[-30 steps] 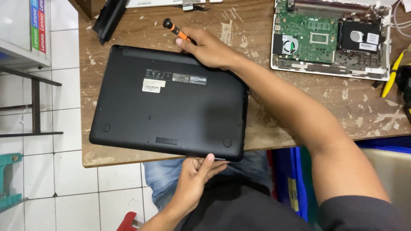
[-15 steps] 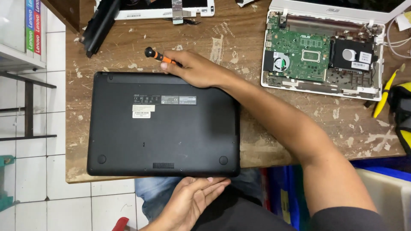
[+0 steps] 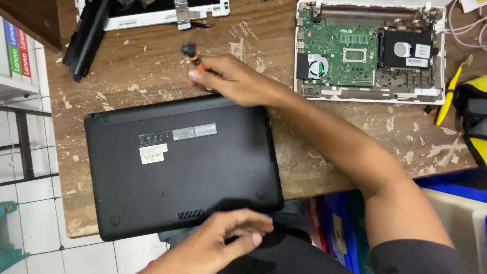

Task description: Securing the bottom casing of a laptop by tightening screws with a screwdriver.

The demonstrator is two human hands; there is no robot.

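Head view. A black laptop (image 3: 182, 165) lies bottom side up on the wooden table (image 3: 329, 157), its base panel facing the camera. It occupies the front left part of the table, and its near edge overhangs the table's front edge. Two light stickers sit on the left half of the base panel, and a vent slot runs close to the near edge.

The right hand (image 3: 236, 81) is placed just beyond the far edge of the laptop, near the middle of the table. It is closed around a screwdriver (image 3: 195, 57) with an orange and black handle; the handle end projects toward the far left and the tip is hidden under the hand.

The left hand (image 3: 215, 241) is at the table's front edge, at the near right corner of the laptop. Its fingers are loosely curled and grip nothing; contact with the laptop edge cannot be confirmed.

An opened white laptop chassis (image 3: 370, 50) with an exposed green circuit board lies at the far right corner. A black bar-shaped part (image 3: 86, 40) lies at the far left corner
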